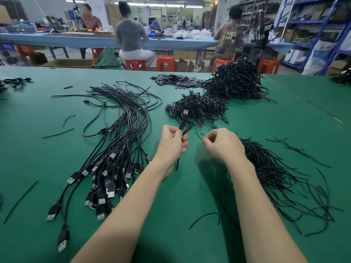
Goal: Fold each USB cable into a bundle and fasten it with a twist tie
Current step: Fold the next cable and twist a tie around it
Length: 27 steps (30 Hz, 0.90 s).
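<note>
Reading "UNKN OWN", worker's shirt (229, 37)

Bare green table (171, 215) lies open near and between the forearms. On the left, a spread of loose USB cables (117, 152) blocks the way; on the right, a heap of twist ties (281, 179) does the same. Beyond the hands, a small pile of bundled cables (197, 108) and a larger pile (235, 80) close the far side. The far left of the table holds only stray ties.

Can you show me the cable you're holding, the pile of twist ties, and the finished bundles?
folded cable (185, 121), head view, on its bend.
twist ties (275, 173), head view, pile's middle.
finished bundles (197, 108), head view, heap's middle.
</note>
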Available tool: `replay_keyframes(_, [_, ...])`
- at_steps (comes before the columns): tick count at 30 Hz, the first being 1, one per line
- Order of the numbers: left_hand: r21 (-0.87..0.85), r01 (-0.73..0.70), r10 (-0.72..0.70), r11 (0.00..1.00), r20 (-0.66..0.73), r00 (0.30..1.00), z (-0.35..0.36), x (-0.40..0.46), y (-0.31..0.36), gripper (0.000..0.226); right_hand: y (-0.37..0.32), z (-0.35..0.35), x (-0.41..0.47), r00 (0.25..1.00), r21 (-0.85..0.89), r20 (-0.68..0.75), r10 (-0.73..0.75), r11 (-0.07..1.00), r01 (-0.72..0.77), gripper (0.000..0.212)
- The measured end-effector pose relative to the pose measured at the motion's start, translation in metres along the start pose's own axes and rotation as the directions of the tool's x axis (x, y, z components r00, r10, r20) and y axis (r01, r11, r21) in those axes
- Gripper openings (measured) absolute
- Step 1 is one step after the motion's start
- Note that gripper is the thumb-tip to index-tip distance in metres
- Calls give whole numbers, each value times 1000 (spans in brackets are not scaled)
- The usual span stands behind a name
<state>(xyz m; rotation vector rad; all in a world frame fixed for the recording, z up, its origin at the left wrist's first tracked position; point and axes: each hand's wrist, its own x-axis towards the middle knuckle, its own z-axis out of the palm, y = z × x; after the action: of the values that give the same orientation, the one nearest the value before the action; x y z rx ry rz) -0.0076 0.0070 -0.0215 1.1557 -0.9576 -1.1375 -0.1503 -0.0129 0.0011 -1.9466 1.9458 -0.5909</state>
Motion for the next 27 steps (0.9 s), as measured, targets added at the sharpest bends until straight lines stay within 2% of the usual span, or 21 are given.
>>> replay_keyframes(3, [7,-5,5,1000,-16,1000,-1,0,1,16,-10,-10,-1,977,374,-75,-200,903,213,14])
replay_keyframes(5, [17,-11,11,1000,-13,1000,-3,1,1,14,-17,-13,-4,958,497,-97,-270,821,281,14])
replay_keyframes(8, [66,-38,38,997,-7,999,-3,1,1,9,-24,-4,-7,943,500,-105,-316,803,325,15])
replay_keyframes(13, [253,-106,104,962,22,994,-5,2,-2,16,-25,11,-4,923,353,-182,-338,854,382,9])
replay_keyframes(17, [238,-83,68,968,70,995,-6,4,6,17,-23,13,-2,914,336,-236,-331,854,396,8])
replay_keyframes(20, [299,-104,82,948,84,993,-8,5,7,19,-24,14,-2,915,370,-255,-314,842,392,8])
replay_keyframes(23, [279,-119,120,953,13,993,-9,4,5,22,-24,13,-3,951,526,-149,-270,793,308,7])
replay_keyframes(25, [178,-109,115,978,-27,993,-9,5,6,22,-21,9,-5,978,757,9,-208,641,129,9])
replay_keyframes(27, [76,-91,94,993,-26,995,-10,6,7,21,-16,3,-5,975,884,156,-157,462,-67,7])
